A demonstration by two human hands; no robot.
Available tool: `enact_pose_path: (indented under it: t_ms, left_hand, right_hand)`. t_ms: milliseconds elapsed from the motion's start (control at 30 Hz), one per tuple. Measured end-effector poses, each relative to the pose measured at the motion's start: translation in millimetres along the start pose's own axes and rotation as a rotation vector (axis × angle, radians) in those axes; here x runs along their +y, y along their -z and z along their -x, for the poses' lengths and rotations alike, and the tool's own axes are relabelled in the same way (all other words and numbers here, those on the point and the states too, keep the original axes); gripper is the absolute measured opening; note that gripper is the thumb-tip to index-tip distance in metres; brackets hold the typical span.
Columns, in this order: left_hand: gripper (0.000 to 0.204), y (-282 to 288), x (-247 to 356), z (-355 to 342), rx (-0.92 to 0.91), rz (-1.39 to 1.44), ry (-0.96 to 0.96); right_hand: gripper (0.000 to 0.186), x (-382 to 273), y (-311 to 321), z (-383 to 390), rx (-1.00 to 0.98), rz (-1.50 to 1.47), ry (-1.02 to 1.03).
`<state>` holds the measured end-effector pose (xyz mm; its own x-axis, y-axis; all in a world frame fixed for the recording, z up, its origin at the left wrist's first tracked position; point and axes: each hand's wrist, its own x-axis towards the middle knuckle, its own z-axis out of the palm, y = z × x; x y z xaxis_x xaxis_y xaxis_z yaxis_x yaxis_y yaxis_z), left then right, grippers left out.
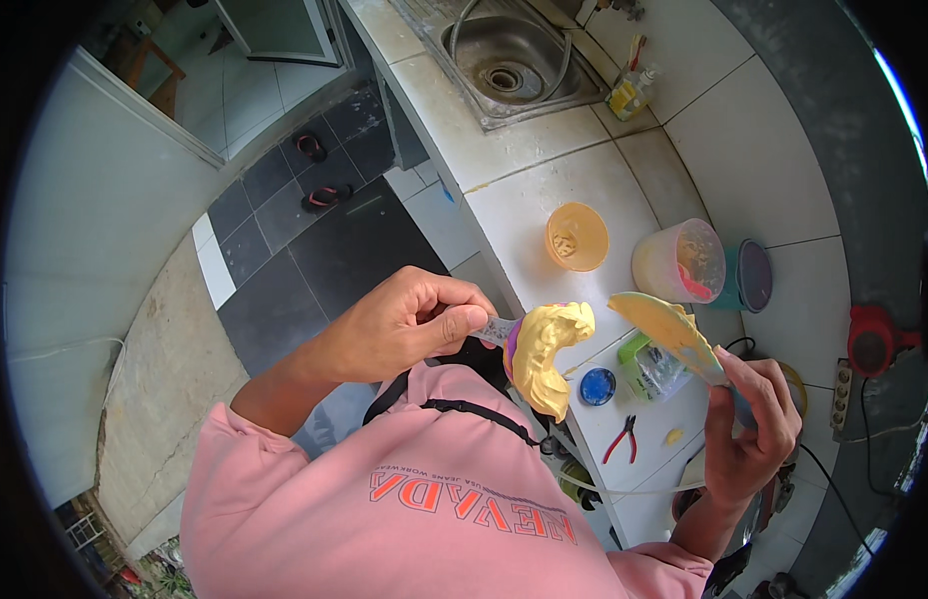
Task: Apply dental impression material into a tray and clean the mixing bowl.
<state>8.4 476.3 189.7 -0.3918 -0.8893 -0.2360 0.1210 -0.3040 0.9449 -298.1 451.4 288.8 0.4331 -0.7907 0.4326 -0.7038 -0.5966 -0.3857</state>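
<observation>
My left hand [409, 324] grips the metal handle of a curved tray [546, 351] heaped with thick yellow paste, held in front of my chest at the counter's edge. A purple rim shows on the tray's left side. My right hand [755, 431] holds a spatula [666, 330] by its handle, with the broad blade smeared in the same yellow paste. The blade points up and left, a short gap away from the tray and not touching it.
On the white tiled counter [544, 200] sit an orange bowl [577, 237], a clear tub with yellow residue [680, 262], a teal cup [745, 277], a blue lid [597, 385] and red pliers [620, 439]. A steel sink [512, 62] lies farther back. Sandals [322, 196] rest on the dark floor.
</observation>
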Motion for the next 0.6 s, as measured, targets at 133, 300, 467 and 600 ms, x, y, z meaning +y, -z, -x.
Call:
enact_pose_path:
  t_ms: [133,300,467,600]
  left_hand:
    - [0.026,1,0,-3,-0.021,0.046,0.034]
    - [0.027,4,-6,-5,-0.021,0.087,0.013]
    - [0.027,3,-4,-5,0.032,0.085,0.071]
    - [0.027,-1,0,-7,0.044,0.108,0.097]
  right_hand:
    - [0.028,15,4,6,-0.041,-0.231,-0.26]
    - [0.046,34,-12,29,-0.163,-0.969,-0.515]
    - [0.051,46,-45,47,-0.275,-1.389,-0.688]
    - [0.042,41,-47,53,-0.143,-1.137,-0.626]
